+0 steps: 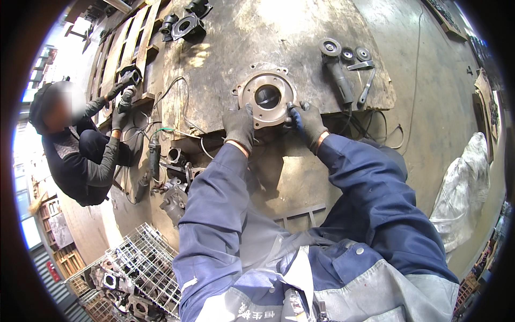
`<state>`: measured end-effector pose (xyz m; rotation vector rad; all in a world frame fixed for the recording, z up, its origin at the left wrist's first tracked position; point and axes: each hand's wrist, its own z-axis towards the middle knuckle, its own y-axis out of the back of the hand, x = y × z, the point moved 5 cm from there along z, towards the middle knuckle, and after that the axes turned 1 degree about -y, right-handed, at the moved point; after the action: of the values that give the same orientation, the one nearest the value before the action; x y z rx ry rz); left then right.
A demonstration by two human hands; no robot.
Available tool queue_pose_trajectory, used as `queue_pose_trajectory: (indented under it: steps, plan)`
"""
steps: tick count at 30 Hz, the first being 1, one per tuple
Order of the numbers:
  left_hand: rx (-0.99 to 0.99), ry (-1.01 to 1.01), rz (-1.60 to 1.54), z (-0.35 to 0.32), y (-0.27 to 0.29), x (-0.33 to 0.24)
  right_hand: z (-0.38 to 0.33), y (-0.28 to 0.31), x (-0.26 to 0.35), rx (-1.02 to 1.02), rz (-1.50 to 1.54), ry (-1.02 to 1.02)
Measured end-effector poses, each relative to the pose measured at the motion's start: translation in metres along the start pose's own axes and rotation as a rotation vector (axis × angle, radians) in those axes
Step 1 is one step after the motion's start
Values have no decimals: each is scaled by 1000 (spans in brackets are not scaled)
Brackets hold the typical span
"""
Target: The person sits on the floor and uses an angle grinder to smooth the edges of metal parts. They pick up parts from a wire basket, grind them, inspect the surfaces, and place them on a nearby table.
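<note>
A round metal flange casting (266, 96) with a dark centre bore lies flat on a worn wooden board (300, 37). My left hand (239, 126), in a dark glove, grips the casting's near left rim. My right hand (306, 124), also gloved, holds the near right rim, with a blue-handled tool just visible in it against the casting. Both blue sleeves come up from the lower edge.
An angle grinder (337, 70), spare discs (355, 53) and a wrench (367, 88) lie right of the casting. Another person (80, 150) crouches at left, working a tool on a wooden pallet (120, 48). Castings (185, 26) lie beyond, a wire basket (142, 268) of parts below left.
</note>
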<state>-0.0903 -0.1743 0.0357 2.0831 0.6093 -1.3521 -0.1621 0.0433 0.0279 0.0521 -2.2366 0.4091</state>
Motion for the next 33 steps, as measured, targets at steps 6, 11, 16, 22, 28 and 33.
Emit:
queue_pose_trajectory:
  steps: [6,11,16,22,28,33]
  plan:
    - [88,-57,173,10,-1,-26,9,-9,14,171,198,42]
    - [-16,39,25,1,-1,-24,7,-4,9,39,104,-36]
    - [66,110,-210,4,-2,-11,1,-7,10,40,85,62]
    - [101,28,204,5,-1,-1,-2,-3,-2,-17,47,4]
    - [70,28,209,0,3,-1,-9,0,-5,26,24,-19]
    - [-39,1,-24,-10,5,-29,-17,1,3,46,-78,-15]
